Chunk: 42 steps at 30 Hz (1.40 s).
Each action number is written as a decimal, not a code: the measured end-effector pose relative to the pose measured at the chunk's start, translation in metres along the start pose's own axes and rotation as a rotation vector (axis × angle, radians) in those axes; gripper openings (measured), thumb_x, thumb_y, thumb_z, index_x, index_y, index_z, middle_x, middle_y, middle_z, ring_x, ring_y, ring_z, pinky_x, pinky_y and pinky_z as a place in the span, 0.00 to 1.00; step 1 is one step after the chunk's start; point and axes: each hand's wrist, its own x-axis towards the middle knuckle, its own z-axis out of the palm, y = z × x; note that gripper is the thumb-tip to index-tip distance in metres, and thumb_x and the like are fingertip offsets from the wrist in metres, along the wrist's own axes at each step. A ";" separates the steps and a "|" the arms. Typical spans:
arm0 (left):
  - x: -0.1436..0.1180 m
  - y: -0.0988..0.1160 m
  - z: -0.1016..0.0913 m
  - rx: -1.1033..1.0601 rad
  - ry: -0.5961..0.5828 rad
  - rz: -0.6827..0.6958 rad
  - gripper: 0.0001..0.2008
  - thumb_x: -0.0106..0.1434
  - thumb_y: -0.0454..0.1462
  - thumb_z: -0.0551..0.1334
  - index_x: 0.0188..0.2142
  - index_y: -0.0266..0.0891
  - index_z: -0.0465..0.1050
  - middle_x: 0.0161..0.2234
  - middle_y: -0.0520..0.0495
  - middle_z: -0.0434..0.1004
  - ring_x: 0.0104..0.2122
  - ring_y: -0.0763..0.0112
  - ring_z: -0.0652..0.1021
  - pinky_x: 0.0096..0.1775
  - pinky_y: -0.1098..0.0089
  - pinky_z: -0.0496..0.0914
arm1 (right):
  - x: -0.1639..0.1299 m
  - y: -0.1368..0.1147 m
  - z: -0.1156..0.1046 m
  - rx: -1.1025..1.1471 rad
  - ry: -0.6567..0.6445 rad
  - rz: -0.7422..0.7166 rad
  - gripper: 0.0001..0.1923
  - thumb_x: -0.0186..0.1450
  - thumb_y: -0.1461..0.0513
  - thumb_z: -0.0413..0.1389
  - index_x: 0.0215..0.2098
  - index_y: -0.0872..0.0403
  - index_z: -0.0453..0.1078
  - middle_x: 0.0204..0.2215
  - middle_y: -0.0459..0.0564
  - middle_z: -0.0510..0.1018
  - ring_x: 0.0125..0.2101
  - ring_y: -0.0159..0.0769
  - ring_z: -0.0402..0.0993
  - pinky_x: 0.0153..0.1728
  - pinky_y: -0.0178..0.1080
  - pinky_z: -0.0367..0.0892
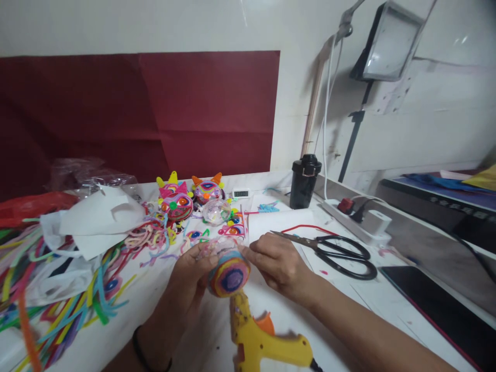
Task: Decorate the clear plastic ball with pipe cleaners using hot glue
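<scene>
My left hand (181,283) is wrapped round a clear plastic ball (230,274) partly covered in coiled pipe cleaners, with blue, purple, red and yellow rings facing me. At the ball's upper right edge my right hand (279,264) is closed, thumb and fingers pinched together. Whatever lies between those fingertips is hidden. Just below the ball, a yellow glue gun (267,341) with an orange trigger lies on the white table, its nozzle end close to the ball. Black-handled scissors (341,253) rest to the right of my right hand.
Loose pipe cleaners (77,310) and white scraps (104,219) crowd the left. Finished-looking decorated balls (209,191) and another clear ball (216,212) stand behind my hands. A black bottle (305,181), a power strip (358,222) and a phone (437,310) line the right side.
</scene>
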 end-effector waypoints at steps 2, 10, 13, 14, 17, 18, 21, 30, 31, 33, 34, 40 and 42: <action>0.001 0.000 -0.001 -0.003 0.007 0.002 0.08 0.51 0.34 0.68 0.32 0.36 0.74 0.28 0.49 0.79 0.26 0.70 0.74 0.30 0.71 0.69 | 0.000 0.000 0.000 -0.028 -0.002 -0.031 0.14 0.69 0.71 0.45 0.44 0.58 0.72 0.24 0.51 0.75 0.23 0.36 0.67 0.25 0.39 0.59; 0.003 0.001 -0.001 0.010 0.029 -0.013 0.09 0.51 0.34 0.68 0.33 0.35 0.75 0.31 0.46 0.81 0.29 0.67 0.76 0.32 0.69 0.71 | 0.001 -0.002 0.004 0.104 0.086 0.040 0.11 0.67 0.70 0.48 0.42 0.57 0.72 0.30 0.56 0.77 0.29 0.39 0.70 0.29 0.40 0.65; 0.002 0.002 0.000 0.010 0.021 -0.003 0.08 0.51 0.34 0.68 0.32 0.36 0.75 0.28 0.49 0.79 0.27 0.70 0.75 0.30 0.71 0.71 | 0.002 -0.004 0.004 0.202 0.079 0.114 0.11 0.68 0.69 0.49 0.45 0.57 0.71 0.29 0.54 0.77 0.30 0.38 0.71 0.31 0.38 0.67; 0.002 0.002 0.000 0.009 0.013 -0.001 0.08 0.51 0.34 0.68 0.32 0.36 0.75 0.29 0.48 0.80 0.27 0.69 0.76 0.30 0.71 0.71 | 0.003 -0.004 0.003 0.204 0.068 0.117 0.13 0.68 0.70 0.48 0.46 0.57 0.70 0.29 0.53 0.76 0.29 0.37 0.71 0.30 0.38 0.67; 0.002 0.001 0.001 0.007 -0.004 -0.006 0.09 0.51 0.34 0.68 0.34 0.36 0.75 0.33 0.46 0.81 0.30 0.66 0.77 0.32 0.69 0.72 | 0.004 -0.004 0.002 0.190 0.043 0.098 0.17 0.67 0.72 0.45 0.48 0.55 0.71 0.27 0.51 0.75 0.27 0.36 0.69 0.28 0.37 0.65; 0.002 0.001 0.001 0.007 0.003 -0.010 0.10 0.50 0.34 0.68 0.34 0.36 0.76 0.33 0.45 0.81 0.30 0.65 0.78 0.32 0.68 0.72 | 0.004 -0.004 0.001 0.191 0.044 0.093 0.17 0.67 0.72 0.45 0.48 0.55 0.71 0.27 0.50 0.74 0.27 0.36 0.69 0.28 0.37 0.64; 0.002 0.003 0.002 0.006 0.042 -0.018 0.12 0.48 0.35 0.69 0.34 0.36 0.76 0.32 0.46 0.82 0.29 0.66 0.78 0.31 0.69 0.72 | 0.005 -0.004 0.000 0.192 0.058 0.084 0.18 0.67 0.73 0.45 0.47 0.54 0.72 0.26 0.49 0.73 0.26 0.34 0.68 0.27 0.37 0.63; 0.001 0.002 0.004 -0.043 0.054 -0.030 0.10 0.46 0.34 0.71 0.30 0.37 0.76 0.27 0.50 0.81 0.26 0.69 0.77 0.29 0.71 0.72 | 0.001 -0.001 0.004 0.144 0.044 0.020 0.19 0.67 0.72 0.44 0.47 0.55 0.73 0.26 0.50 0.74 0.27 0.36 0.68 0.28 0.39 0.62; 0.002 0.001 0.003 -0.039 0.047 -0.027 0.10 0.47 0.34 0.71 0.30 0.37 0.76 0.28 0.49 0.81 0.26 0.69 0.77 0.30 0.70 0.72 | 0.001 0.000 0.004 0.138 0.038 0.012 0.18 0.67 0.72 0.44 0.47 0.55 0.73 0.26 0.50 0.74 0.27 0.37 0.68 0.28 0.39 0.62; 0.003 -0.001 0.002 -0.033 0.029 -0.028 0.10 0.47 0.35 0.71 0.31 0.36 0.76 0.29 0.47 0.81 0.28 0.67 0.77 0.31 0.69 0.73 | 0.001 0.000 0.003 0.118 0.013 -0.002 0.18 0.68 0.71 0.43 0.46 0.56 0.73 0.25 0.51 0.74 0.26 0.37 0.68 0.27 0.40 0.61; 0.003 -0.001 0.001 -0.032 0.026 -0.032 0.11 0.46 0.35 0.71 0.31 0.36 0.76 0.30 0.46 0.81 0.28 0.66 0.78 0.31 0.68 0.73 | 0.001 0.001 0.003 0.103 0.003 -0.015 0.18 0.68 0.71 0.43 0.46 0.56 0.73 0.24 0.51 0.73 0.26 0.38 0.68 0.27 0.40 0.61; 0.007 -0.005 -0.003 -0.062 0.051 -0.019 0.09 0.45 0.33 0.71 0.29 0.37 0.77 0.26 0.51 0.80 0.25 0.70 0.77 0.28 0.71 0.72 | 0.000 0.001 0.003 0.019 -0.023 -0.084 0.16 0.71 0.68 0.43 0.47 0.57 0.72 0.22 0.50 0.73 0.25 0.38 0.65 0.26 0.41 0.59; 0.007 -0.005 -0.004 -0.066 0.040 -0.023 0.09 0.45 0.33 0.71 0.29 0.36 0.77 0.26 0.50 0.80 0.25 0.69 0.77 0.28 0.71 0.72 | 0.001 0.001 0.005 0.039 -0.010 -0.076 0.16 0.71 0.68 0.43 0.46 0.58 0.72 0.23 0.51 0.73 0.25 0.38 0.65 0.26 0.41 0.59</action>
